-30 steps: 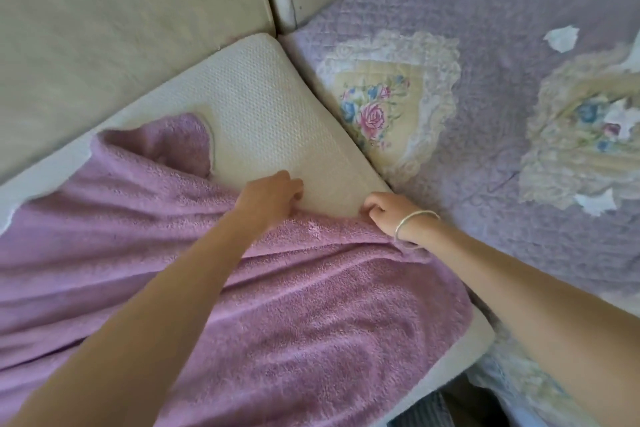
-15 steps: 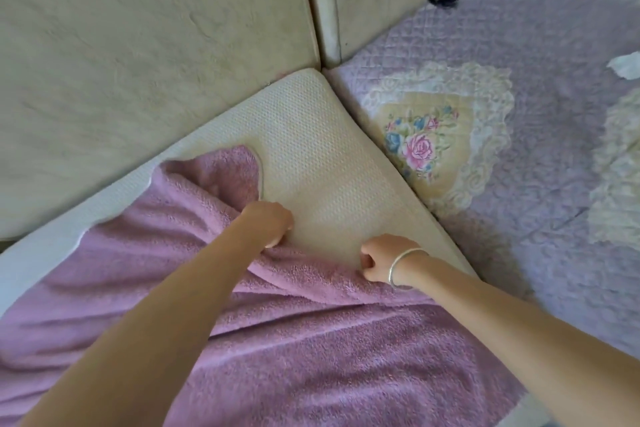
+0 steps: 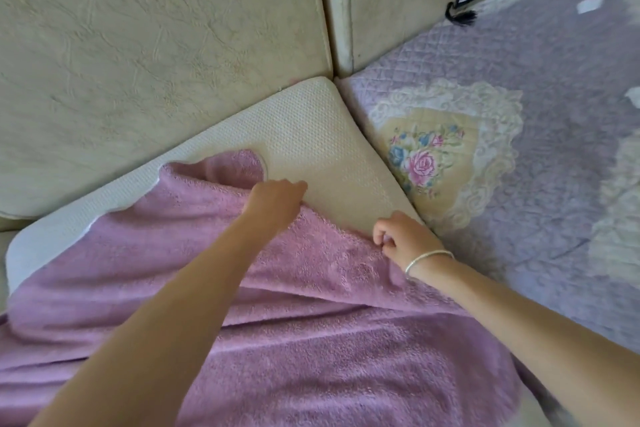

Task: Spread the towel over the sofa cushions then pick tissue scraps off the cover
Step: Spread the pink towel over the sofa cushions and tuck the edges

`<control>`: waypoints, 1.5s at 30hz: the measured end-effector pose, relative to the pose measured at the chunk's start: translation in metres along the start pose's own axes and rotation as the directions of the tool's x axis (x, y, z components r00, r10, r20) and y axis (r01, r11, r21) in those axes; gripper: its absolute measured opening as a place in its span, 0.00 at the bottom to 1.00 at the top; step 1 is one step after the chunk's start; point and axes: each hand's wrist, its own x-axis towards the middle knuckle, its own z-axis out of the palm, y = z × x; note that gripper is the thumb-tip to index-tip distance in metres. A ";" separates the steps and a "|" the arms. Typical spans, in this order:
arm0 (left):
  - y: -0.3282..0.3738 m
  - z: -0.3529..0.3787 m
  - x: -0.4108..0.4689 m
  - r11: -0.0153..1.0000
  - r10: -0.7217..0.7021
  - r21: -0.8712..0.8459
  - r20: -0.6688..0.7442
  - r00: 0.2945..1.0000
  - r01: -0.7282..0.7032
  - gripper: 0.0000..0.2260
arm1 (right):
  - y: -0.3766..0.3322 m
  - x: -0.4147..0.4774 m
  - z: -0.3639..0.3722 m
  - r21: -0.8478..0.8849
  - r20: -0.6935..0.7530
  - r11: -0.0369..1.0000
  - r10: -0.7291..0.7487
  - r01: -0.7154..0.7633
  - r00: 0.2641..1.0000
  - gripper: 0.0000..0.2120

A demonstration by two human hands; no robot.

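So the pink towel (image 3: 311,340) is draped over most of the cream seat cushion (image 3: 311,142), with the far corner of the cushion still bare, and both hands have a grip on its far edge: the left hand (image 3: 273,203) is closed round a bunch of the fabric and the right hand (image 3: 401,239), silver bangle (image 3: 427,258) on the wrist, is pinching the edge between curled fingers. Off to the right the lilac quilted cover (image 3: 554,114) has a couple of white tissue scraps (image 3: 590,4) lying on it, well away from the hands.
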 end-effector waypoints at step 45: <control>0.034 0.052 0.077 0.923 -0.064 -0.383 -0.241 0.968 -0.034 0.36 | 0.002 0.117 0.006 -0.214 -0.040 0.927 0.307 -0.309 0.951 0.15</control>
